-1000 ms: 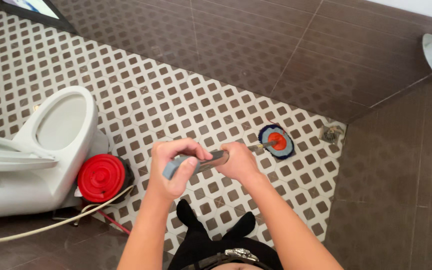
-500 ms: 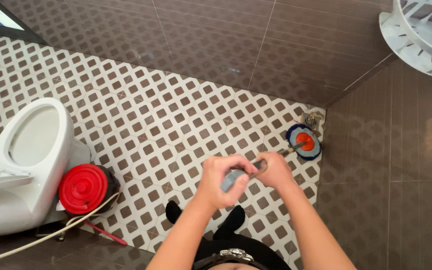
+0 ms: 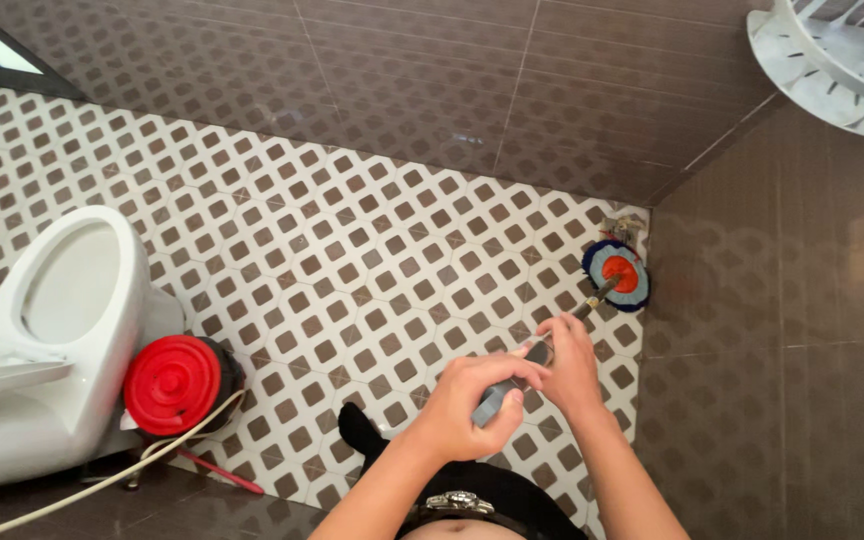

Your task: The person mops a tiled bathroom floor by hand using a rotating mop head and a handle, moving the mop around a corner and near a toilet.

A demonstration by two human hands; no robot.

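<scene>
I stand on the patterned tile floor [image 3: 352, 250], white with brown diamonds, and look straight down at both my hands. My left hand [image 3: 467, 400] is closed around the grey grip end of a long handle [image 3: 542, 350], fingers curled over the top of it. My right hand [image 3: 567, 365] sits just beside the left, touching it, and is wrapped around the same handle a little farther up, toward 1 o'clock. So both hands are holding the handle, neither one open.

From my hands the handle runs up and to the right, at about 1 o'clock, and ends at a round head [image 3: 617, 275] resting on the floor. That head is blue round the rim with a red-orange middle. It lies in the corner, just beside the brown tiled wall [image 3: 782, 330] on the right and near a small metal fitting [image 3: 622, 230] at the foot of the far wall.

At 9 o'clock from my hands stands a white toilet [image 3: 62, 330] with its lid up. Just beside its base, touching it, is a red round lid on a dark container [image 3: 174, 385]. A pale hose [image 3: 102, 480] curves along the floor below it. At 1 o'clock, high on the wall corner, hangs a white wire rack [image 3: 832, 60].

My dark socked feet [image 3: 362, 435] show below my hands.
</scene>
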